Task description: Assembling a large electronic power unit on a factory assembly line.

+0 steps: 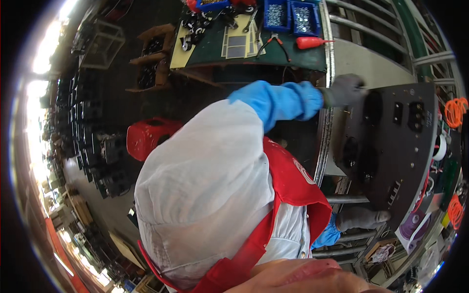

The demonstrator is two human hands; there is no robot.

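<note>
A large dark panel [395, 146] with round openings, slots and a row of light terminals stands at the right of the view. My left hand [344, 90], in a grey glove and blue sleeve, is at the panel's upper left corner. Its fingers are curled and slightly blurred; anything in them is too small to make out. At the panel's lower edge, my right hand [362, 218], also gloved in grey, grips the rim, with some fingers hidden.
A green worktable [308, 58] carries blue bins [305, 18] of small metal parts, pliers [275, 45], a red bottle [310, 43] and black casters. Metal roller rails [364, 24] run beyond. Orange coiled hoses [456, 112], a white tape roll [439, 147] and a purple fan [414, 224] lie past the panel.
</note>
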